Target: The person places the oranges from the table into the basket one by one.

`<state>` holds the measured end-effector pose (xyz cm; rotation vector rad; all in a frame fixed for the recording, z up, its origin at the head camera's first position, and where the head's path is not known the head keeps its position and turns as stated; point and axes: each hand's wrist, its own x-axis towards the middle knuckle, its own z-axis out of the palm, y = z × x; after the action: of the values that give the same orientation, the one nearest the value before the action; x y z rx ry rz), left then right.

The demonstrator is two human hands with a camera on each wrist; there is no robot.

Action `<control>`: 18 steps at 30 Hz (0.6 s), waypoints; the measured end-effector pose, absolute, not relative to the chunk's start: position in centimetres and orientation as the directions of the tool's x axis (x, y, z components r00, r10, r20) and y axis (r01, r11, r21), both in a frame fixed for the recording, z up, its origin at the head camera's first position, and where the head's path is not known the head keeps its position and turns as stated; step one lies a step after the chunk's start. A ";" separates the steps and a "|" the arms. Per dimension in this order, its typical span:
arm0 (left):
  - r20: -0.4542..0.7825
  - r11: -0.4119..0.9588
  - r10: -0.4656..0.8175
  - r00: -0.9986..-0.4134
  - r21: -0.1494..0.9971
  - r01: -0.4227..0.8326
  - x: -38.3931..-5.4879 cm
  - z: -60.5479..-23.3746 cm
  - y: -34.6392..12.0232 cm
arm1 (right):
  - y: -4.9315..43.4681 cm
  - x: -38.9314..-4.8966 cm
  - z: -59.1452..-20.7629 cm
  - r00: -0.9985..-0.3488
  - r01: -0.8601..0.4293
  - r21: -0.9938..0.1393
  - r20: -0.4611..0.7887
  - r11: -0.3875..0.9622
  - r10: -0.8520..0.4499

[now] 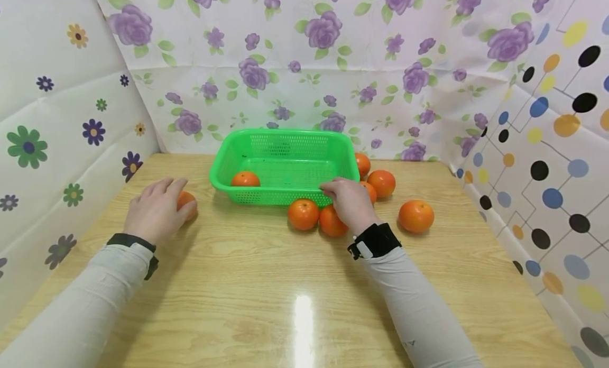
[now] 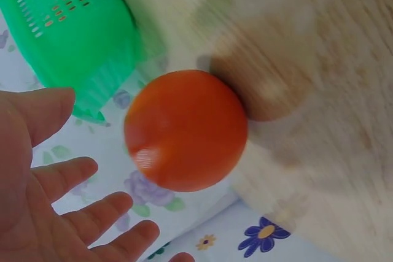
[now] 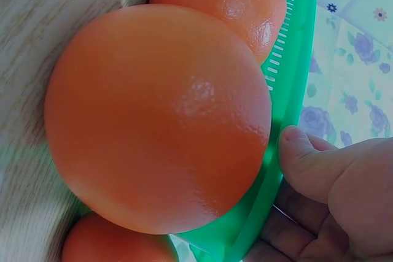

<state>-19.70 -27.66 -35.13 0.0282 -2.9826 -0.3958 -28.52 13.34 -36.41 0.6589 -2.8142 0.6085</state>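
Left hand [image 1: 154,209]: fingers spread, loosely bent, nothing gripped; just beside left orange [image 1: 187,206], which sits on wooden table [image 1: 247,288] left of green plastic basket [image 1: 261,195]. Right hand [image 1: 353,203]: thumb and fingers pinch basket rim at near right corner. One orange [image 1: 245,179] inside basket, near left corner. Other oranges [image 1: 303,214] outside, along near side and to right. Floral sheet [image 1: 290,88] behind.
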 end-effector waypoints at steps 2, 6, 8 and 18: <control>0.132 0.964 -0.044 -0.990 0.266 -0.007 -19.8 -35.4 -27.8 | 13.3 -28.5 -36.5 -0.886 -0.455 -0.347 0.265 0.820 -0.380; 0.129 0.964 -0.062 -0.990 0.266 -0.025 -20.1 -35.8 -28.2 | 13.3 -28.6 -36.6 -0.888 -0.452 -0.349 0.260 0.820 -0.379; 0.121 0.964 -0.066 -0.990 0.264 -0.032 -20.2 -36.0 -28.3 | 13.3 -28.6 -36.6 -0.888 -0.452 -0.353 0.259 0.819 -0.379; 0.096 0.968 -0.052 -0.994 0.248 -0.027 -20.6 -36.5 -28.5 | 13.2 -28.5 -36.5 -0.893 -0.443 -0.349 0.253 0.826 -0.373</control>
<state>-20.59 -28.47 -36.49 0.0610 -3.0154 -0.3781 -28.50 13.22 -36.54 0.6387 -2.8338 0.6050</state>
